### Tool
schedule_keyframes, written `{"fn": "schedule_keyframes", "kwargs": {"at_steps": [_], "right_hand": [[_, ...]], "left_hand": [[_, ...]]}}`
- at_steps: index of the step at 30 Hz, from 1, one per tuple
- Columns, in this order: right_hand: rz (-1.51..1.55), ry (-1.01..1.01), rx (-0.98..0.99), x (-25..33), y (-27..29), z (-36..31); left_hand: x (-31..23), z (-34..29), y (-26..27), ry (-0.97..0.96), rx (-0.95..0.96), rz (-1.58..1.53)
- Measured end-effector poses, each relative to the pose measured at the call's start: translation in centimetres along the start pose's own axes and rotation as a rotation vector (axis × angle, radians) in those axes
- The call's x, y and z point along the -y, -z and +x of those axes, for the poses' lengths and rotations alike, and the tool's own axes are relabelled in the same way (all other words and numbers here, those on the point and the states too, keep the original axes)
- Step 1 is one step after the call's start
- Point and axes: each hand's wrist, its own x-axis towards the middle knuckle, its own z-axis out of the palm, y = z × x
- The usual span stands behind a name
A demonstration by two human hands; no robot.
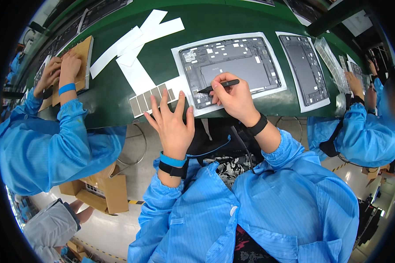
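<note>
In front of me lies a dark grey tablet housing (pixel 232 72) on a white sheet, with several small white patches along its inner edges. My right hand (pixel 235 98) is closed on slim black tweezers (pixel 228 83), whose tip is at the housing's lower left edge. My left hand (pixel 174 127) is open, its fingers spread over a white strip of grey rectangular stickers (pixel 142 103) and the sheet's left edge. Its fingertips rest at the strip; whether they press on it I cannot tell.
White paper strips (pixel 138 39) lie overlapping at the back left of the green table (pixel 105 90). Another tablet housing (pixel 303 70) is to the right. Co-workers in blue coats sit on both sides; the left one's hands (pixel 68 68) are on a brown board (pixel 84 50).
</note>
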Motion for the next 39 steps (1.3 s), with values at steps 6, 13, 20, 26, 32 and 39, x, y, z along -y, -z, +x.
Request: {"fn": "schedule_keyframes", "kwargs": {"at_steps": [6, 13, 20, 26, 32, 39], "right_hand": [[-0.011, -0.011, -0.022, 0.2, -0.1, 0.0], [-0.014, -0.011, -0.013, 0.1, 0.1, 0.2], [-0.06, 0.006, -0.024, -0.2, 0.0, 0.1], [0.127, -0.055, -0.104, 0.5, 0.8, 0.5], [0.179, 0.04, -0.071, 1.9, -0.2, 1.9], [-0.236, 0.119, 0.106, 0.7, -4.1, 3.9]], "left_hand": [[0.1, 0.0, -0.1, -0.001, 0.004, 0.014], [-0.1, 0.2, 0.3, -0.002, 0.025, 0.009], [-2.2, 0.8, 0.4, -0.199, -0.034, 0.028], [-3.6, 1.3, 0.0, -0.183, 0.01, 0.169], [-2.0, 0.7, 1.0, -0.09, -0.042, 0.006], [0.3, -0.5, 1.0, -0.018, 0.057, 0.091]]}}
